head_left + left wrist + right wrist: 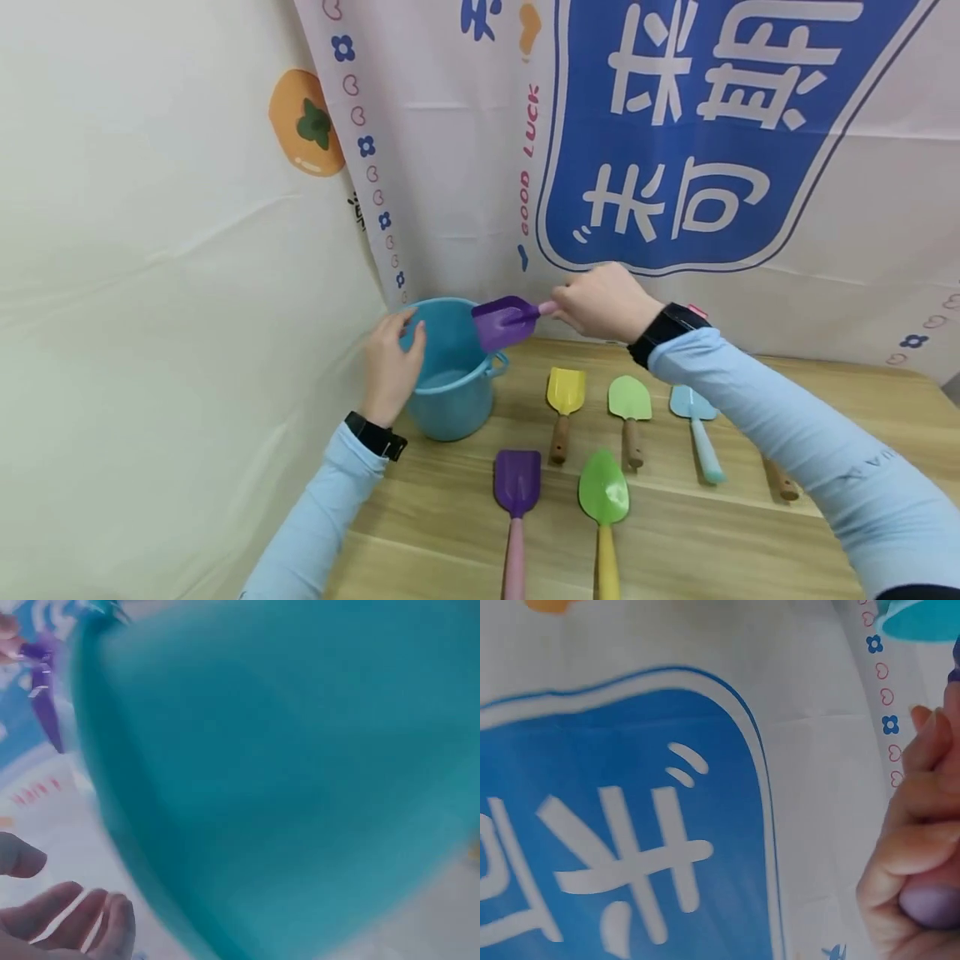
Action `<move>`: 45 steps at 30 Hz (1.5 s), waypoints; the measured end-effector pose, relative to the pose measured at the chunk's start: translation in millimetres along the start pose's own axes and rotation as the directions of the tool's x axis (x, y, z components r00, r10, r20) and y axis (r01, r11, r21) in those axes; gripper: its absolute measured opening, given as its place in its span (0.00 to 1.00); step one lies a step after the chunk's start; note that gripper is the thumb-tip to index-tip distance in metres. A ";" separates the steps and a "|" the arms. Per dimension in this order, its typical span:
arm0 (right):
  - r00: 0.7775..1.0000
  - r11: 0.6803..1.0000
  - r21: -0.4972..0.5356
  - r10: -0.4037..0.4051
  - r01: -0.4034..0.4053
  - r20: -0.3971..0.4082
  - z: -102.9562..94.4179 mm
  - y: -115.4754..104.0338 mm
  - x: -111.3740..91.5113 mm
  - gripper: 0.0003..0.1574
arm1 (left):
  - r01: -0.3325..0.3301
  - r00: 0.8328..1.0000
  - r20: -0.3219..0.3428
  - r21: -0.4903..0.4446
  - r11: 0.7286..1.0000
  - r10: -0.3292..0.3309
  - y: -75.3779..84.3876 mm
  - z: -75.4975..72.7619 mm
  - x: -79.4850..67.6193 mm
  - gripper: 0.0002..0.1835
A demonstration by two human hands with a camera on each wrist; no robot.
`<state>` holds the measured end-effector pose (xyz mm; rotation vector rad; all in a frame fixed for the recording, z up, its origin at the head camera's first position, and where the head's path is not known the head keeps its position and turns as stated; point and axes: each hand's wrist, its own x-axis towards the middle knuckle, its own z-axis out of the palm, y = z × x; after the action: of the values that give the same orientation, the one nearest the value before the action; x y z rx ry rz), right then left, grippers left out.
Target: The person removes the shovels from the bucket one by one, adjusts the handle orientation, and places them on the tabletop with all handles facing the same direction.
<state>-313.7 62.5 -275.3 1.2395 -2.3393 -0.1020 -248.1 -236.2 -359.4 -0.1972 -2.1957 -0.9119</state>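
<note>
My right hand [606, 298] grips the pink handle of a small toy shovel [504, 323], its purple blade over the right part of a blue bucket's [450, 417] mouth. In the right wrist view, the curled fingers [907, 855] wrap the handle, whose rounded end shows below them. My left hand [392, 367] is at the bucket's left rim, thumb and fingers apart. The left wrist view shows the loosely bent fingers [75, 915] beside the bucket's wall [285, 787], holding nothing. The bucket stands upright on the wooden table.
Right of the bucket lie a yellow shovel [566, 390], a light green one [630, 398] and a light blue one [693, 402]. A wooden handle [783, 483] shows below my right sleeve. Nearer are another purple shovel [517, 483] and a green trowel [603, 487]. Printed cloth [465, 208] hangs behind.
</note>
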 end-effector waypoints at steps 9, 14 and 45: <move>0.987 0.998 0.033 0.059 -0.055 -0.151 -5.0 -0.6 -76.3 0.18 | -0.046 0.969 0.227 -0.218 0.975 0.096 47.0 43.7 -4.4 0.17; 0.979 0.992 0.042 0.124 -0.119 -0.159 -9.5 -6.8 -114.1 0.17 | 0.147 0.881 0.472 -0.336 0.930 0.031 61.8 73.7 -18.8 0.21; 0.836 0.766 0.367 0.544 -0.528 0.066 17.5 -110.5 -298.0 0.16 | -0.058 0.347 0.861 -0.376 0.925 0.372 126.8 162.8 -53.1 0.09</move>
<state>-97.8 232.1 -436.4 0.6492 -2.6543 0.5839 -254.1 -27.7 -403.3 -1.4703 -2.8918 -1.0943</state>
